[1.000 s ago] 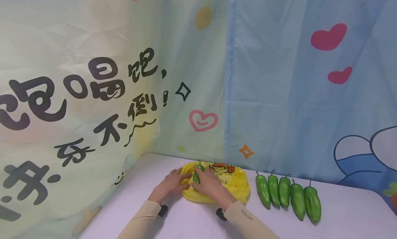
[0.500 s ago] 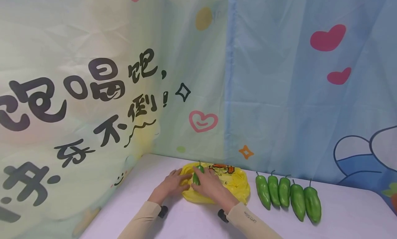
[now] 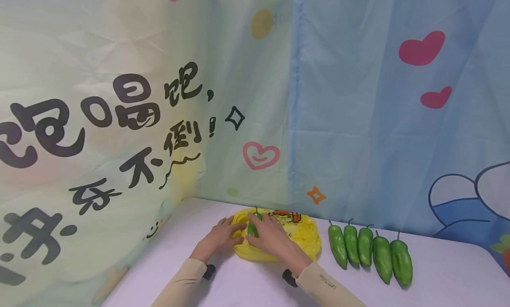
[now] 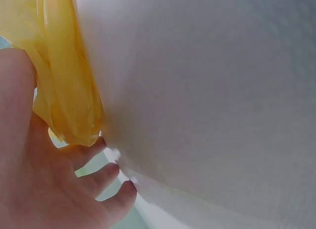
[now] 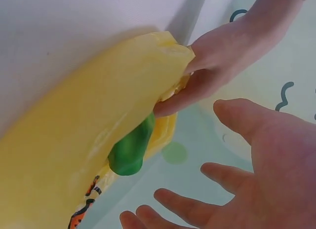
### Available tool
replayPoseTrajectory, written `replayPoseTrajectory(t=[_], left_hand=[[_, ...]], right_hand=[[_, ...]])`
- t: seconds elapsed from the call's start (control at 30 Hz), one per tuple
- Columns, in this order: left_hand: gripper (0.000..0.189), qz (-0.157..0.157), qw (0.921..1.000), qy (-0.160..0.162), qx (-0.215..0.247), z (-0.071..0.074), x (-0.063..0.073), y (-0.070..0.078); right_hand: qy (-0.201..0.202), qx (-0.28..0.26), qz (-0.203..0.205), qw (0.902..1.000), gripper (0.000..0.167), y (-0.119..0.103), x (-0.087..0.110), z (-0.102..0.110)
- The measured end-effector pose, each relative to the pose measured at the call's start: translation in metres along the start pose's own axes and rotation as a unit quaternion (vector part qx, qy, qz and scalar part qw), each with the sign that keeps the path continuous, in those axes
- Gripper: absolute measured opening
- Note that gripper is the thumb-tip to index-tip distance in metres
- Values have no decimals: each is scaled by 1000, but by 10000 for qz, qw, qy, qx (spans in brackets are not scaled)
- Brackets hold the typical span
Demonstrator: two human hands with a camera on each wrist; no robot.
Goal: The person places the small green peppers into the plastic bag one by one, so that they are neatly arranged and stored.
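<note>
A yellow plastic bag (image 3: 308, 243) lies on the table, with a green pepper (image 3: 251, 229) at its left end, stem pointing away. In the right wrist view the pepper's rounded end (image 5: 129, 155) shows past the yellow film. My left hand (image 3: 217, 238) is at the bag's left edge. Its thumb (image 4: 15, 91) and index finger hold the gathered film, the index finger mostly hidden; the other fingers are spread near the table. My right hand (image 3: 271, 238) hovers over the bag beside the pepper. Its fingers (image 5: 187, 207) are spread, apart from bag and pepper, in the right wrist view.
Several more green peppers (image 3: 365, 247) lie in a row on the white table (image 3: 438, 271) right of the bag. A printed curtain (image 3: 358, 121) hangs behind the table, and another with large black characters stands at the left.
The right wrist and sleeve have shifted slightly to the right. The left hand, bag and peppers stay nearly where they were.
</note>
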State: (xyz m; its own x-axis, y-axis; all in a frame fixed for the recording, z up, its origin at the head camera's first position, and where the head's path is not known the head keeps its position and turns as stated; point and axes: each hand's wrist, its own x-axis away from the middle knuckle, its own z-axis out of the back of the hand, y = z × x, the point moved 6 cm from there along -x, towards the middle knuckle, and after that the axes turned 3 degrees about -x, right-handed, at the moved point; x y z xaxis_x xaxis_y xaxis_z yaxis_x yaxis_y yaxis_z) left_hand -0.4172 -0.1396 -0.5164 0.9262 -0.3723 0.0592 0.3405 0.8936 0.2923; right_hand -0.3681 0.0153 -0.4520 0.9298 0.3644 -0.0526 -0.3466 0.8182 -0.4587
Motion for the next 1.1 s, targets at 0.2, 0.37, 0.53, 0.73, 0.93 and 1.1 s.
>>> replayPoseTrajectory(t=[0.2, 0.37, 0.53, 0.73, 0.93, 1.1], left_hand=[[50, -26, 10000, 0, 41, 0, 0, 0], [50, 22, 10000, -31, 91, 0, 1, 0], [50, 73, 9998, -71, 145, -1, 1, 0], [50, 34, 9999, -44, 153, -2, 1, 0], [50, -24, 9999, 12, 110, -2, 1, -1], [50, 1, 10000, 1, 90, -1, 0, 0]], right_hand=[[112, -56, 59, 9999, 69, 2, 4, 6], [233, -71, 142, 9996, 70, 3, 10, 13], [358, -53, 251, 9990, 70, 3, 17, 22], [445, -1, 282, 9986, 70, 7, 22, 28], [459, -1, 281, 9986, 69, 14, 25, 30], [514, 50, 279, 9983, 68, 18, 31, 36]])
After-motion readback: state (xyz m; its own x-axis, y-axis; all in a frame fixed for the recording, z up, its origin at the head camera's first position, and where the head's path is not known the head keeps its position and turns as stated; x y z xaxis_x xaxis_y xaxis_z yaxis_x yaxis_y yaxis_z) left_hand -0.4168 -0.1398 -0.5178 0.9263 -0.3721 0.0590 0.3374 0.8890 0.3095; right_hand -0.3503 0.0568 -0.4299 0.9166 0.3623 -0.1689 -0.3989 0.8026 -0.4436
